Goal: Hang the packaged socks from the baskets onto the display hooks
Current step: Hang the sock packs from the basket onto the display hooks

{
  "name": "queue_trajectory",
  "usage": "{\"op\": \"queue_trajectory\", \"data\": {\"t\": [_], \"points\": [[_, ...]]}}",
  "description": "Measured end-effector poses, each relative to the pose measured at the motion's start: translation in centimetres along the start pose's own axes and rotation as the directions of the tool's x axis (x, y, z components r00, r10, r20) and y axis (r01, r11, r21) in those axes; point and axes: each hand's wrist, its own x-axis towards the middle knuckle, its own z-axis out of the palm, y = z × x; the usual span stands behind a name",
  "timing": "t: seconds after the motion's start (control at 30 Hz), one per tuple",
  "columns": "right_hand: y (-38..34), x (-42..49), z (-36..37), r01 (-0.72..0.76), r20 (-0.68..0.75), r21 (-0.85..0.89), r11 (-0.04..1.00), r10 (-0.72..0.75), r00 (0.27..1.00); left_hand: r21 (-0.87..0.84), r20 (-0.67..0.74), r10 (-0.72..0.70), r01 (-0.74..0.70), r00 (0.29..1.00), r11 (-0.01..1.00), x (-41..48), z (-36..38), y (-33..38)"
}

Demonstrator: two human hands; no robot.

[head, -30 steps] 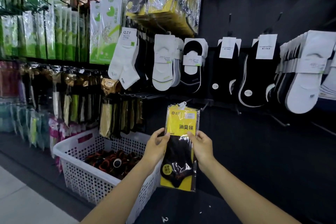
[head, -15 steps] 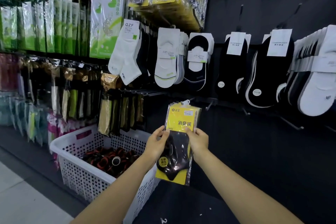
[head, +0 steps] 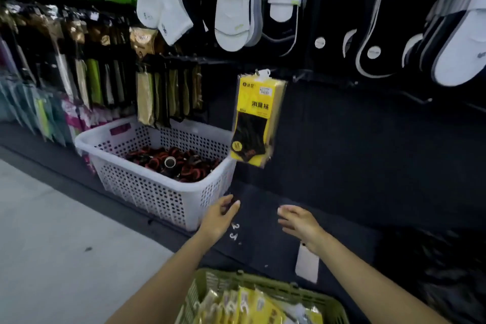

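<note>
The yellow sock pack (head: 256,118), gripped by both hands half a second ago, now hangs free by its white hanger tab (head: 263,73), right of the white basket (head: 147,192). The left hand (head: 219,218) and right hand (head: 299,221) have dropped, slack and empty, above the green basket (head: 289,289).

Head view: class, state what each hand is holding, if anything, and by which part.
Nothing is held. The left hand and right hand are both empty, below the hanging yellow sock pack.

Shop: wall of hung socks (head: 231,16) (retail display).
</note>
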Motion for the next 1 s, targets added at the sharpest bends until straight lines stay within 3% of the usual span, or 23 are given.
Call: {"op": "queue_trajectory", "data": {"t": [0.17,0.3,0.4,0.6,0.7,0.83,1.0], "points": [[10.1,-2.8,-2.7,-0.169,-0.044,-0.188,0.967,0.164,0.985,-0.077,-0.034,-0.217,0.214,0.975,0.974,-6.8,3.5,-8.0],[18.5,-4.4,-5.9,-0.304,-0.135,-0.341,0.89,0.273,0.952,-0.026,-0.055,-0.373,0.372,0.926,0.928,-12.4,4.8,-15.1],[22.8,-5.0,-7.4,-0.407,-0.117,-0.463,0.788,0.4,0.909,0.075,-0.022,-0.479,0.48,0.877,0.874,-14.7,4.8,-18.1],[24.4,-4.6,-6.9,-0.134,0.041,-0.702,0.7,0.227,0.973,0.17,0.042,-0.458,0.446,0.888,0.879,-14.6,5.7,-18.3],[24.8,-4.0,-5.8,-0.091,0.073,-0.683,0.724,0.192,0.979,0.17,0.113,-0.454,0.433,0.884,0.885,-14.3,6.5,-18.5],[25.7,-2.6,-5.1,-0.007,0.093,-0.802,0.598,0.137,0.986,0.19,0.137,-0.449,0.421,0.883,0.887,-14.1,7.1,-19.2],[25.9,-1.0,-5.4,-0.022,0.101,-0.84,0.543,0.195,0.976,0.142,0.106,-0.498,0.482,0.861,0.864,-13.7,7.9,-19.5]]}}
